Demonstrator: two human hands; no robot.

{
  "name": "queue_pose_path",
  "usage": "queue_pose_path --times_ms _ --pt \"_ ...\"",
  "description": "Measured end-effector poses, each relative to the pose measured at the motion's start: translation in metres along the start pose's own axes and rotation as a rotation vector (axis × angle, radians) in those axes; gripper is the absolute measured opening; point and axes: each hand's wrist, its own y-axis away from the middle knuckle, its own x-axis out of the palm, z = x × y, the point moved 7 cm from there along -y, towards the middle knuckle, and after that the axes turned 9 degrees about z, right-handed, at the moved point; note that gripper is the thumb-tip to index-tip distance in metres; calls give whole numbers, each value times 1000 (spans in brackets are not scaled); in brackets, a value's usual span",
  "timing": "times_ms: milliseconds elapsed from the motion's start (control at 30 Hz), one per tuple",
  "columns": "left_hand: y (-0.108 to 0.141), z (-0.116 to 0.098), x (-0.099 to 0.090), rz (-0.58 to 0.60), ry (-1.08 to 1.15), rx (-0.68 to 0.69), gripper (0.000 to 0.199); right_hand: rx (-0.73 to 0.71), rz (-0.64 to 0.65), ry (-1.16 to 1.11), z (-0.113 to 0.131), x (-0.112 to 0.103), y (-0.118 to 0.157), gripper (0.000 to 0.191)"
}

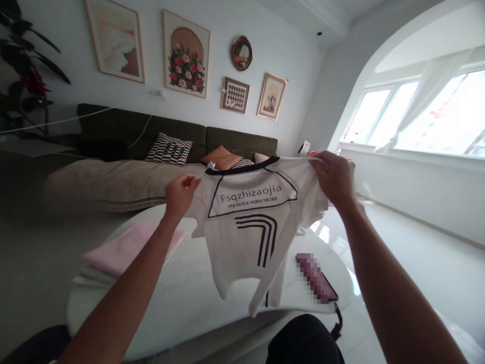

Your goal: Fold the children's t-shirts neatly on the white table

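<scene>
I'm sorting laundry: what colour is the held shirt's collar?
The collar is black; see the head view.

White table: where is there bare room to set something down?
Mainly on the table, between the pink cloth and the hanging white shirt; a smaller patch between shirt and maroon item. Crowded: the left side, under that cloth.

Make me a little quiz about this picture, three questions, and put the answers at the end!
1. True or false: the left hand and right hand both hold the white shirt.
2. What color is the shirt's collar? A) red B) black C) green
3. Fill in: the pink cloth is nearer to the ____ hand.

Key: 1. True. 2. B. 3. Left.
</scene>
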Motion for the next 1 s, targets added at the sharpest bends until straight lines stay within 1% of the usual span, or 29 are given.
queue_pose_path --times_ms 67,133,200,233,267,300,333,367,400,433,467,533,567,633,667,700,733,800,833,867,900,933,967,1000 --pt "-11 -32 -25 -132 -41 107 23 58 5 102 -13 -15 1 27" --pt "-12 -61 -47 -215 -120 227 26 111 -32 137 -20 -29 10 31" --pt "-9 -79 -66 -268 -222 294 30 106 -62 95 -19 -37 21 33" --pt "-7 -83 -74 -292 -273 305 32 74 -19 54 -16 -36 26 34" --pt "-6 -85 -80 -300 -319 311 33 33 60 9 -13 -31 30 34" --pt "-5 -85 -84 -286 -362 315 35 1 136 -31 -10 -27 33 33" --pt "-6 -85 -84 -246 -398 318 36 -12 174 -59 -9 -25 36 32" --pt "-6 -84 -83 -190 -424 322 37 -8 168 -80 -9 -26 38 31" --pt "-5 -84 -82 -142 -438 324 38 12 133 -98 -10 -30 40 30" --pt "-3 -84 -81 -111 -437 316 39 37 100 -117 -12 -35 41 29" --pt "-1 -84 -83 -98 -421 290 38 52 101 -136 -12 -38 43 30" --pt "5 -83 -90 -83 -355 181 38 73 169 -172 -12 -41 49 32" --pt "8 -82 -93 -62 -304 111 37 100 178 -197 -14 -45 52 32" --pt "14 -76 -99 19 -181 -13 39 193 128 -274 -24 -57 60 27" --pt "16 -72 -102 68 -118 -52 40 245 130 -341 -31 -59 63 25" --pt "16 -68 -103 117 -63 -79 41 288 186 -426 -37 -56 66 23" --pt "15 -62 -104 166 -20 -99 42 317 288 -519 -43 -46 67 25" --pt "9 -45 -97 271 31 -121 44 323 571 -673 -49 -15 67 33" --pt "3 -35 -89 325 47 -116 46 297 703 -723 -50 3 66 36" --pt "-4 -24 -77 387 47 -100 48 252 809 -737 -50 23 63 37" --pt "-11 -13 -61 451 6 -79 49 205 867 -685 -51 43 57 36" --pt "-18 -2 -42 510 -61 -56 48 169 873 -583 -53 63 50 35" --pt "-24 11 -22 558 -175 -47 45 146 848 -464 -55 83 41 34" --pt "-29 24 -4 563 -322 -58 40 155 780 -312 -58 101 33 33"
